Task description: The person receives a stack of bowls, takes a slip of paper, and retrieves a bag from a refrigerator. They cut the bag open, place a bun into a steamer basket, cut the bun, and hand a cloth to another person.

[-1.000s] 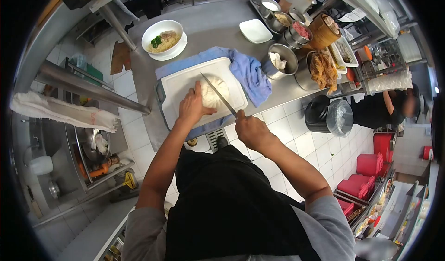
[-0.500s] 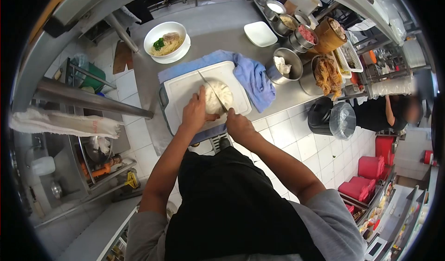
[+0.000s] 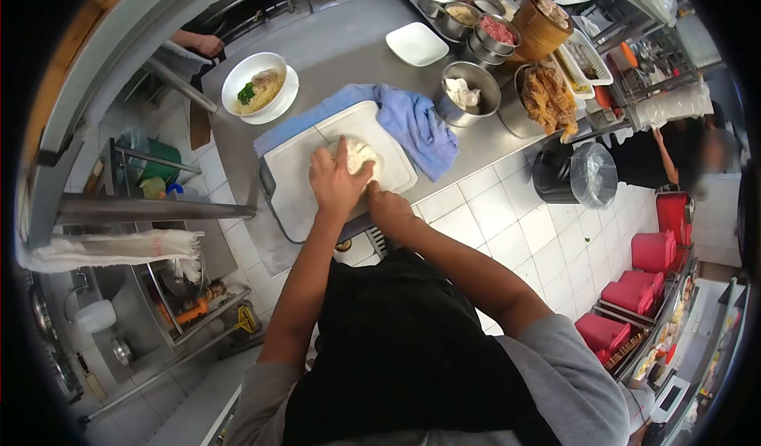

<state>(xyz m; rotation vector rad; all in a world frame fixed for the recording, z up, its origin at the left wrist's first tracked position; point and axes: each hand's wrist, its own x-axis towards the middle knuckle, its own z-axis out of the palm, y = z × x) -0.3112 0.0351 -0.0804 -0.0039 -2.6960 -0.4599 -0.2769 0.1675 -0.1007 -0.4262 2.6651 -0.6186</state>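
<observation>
A round white bun (image 3: pixel 361 157) sits on the white cutting board (image 3: pixel 297 196), largely covered by my left hand (image 3: pixel 341 178). That hand lies across it with fingers spread and thumb on its right side, gripping it. My right hand (image 3: pixel 390 208) is closed around the handle of a knife (image 3: pixel 321 133) at the board's near edge. Only the far end of the blade shows beyond my left fingers; the rest is hidden under them. A blue towel (image 3: pixel 420 121) lies bunched along the board's far and right sides.
Noodle bowl (image 3: pixel 228 97) stands back left, a square white dish (image 3: pixel 417 44) at the back. Metal pots (image 3: pixel 466 114), a bamboo steamer (image 3: pixel 543 24) and browned food pieces (image 3: pixel 547 101) line the right. Another person's hand (image 3: pixel 209 45) shows far left; a person in black (image 3: pixel 646 156) stands right.
My left hand has moved from the bun's left side to over its top. My right hand, with the knife, has shifted slightly left and the blade is now mostly covered. The camera view has shifted.
</observation>
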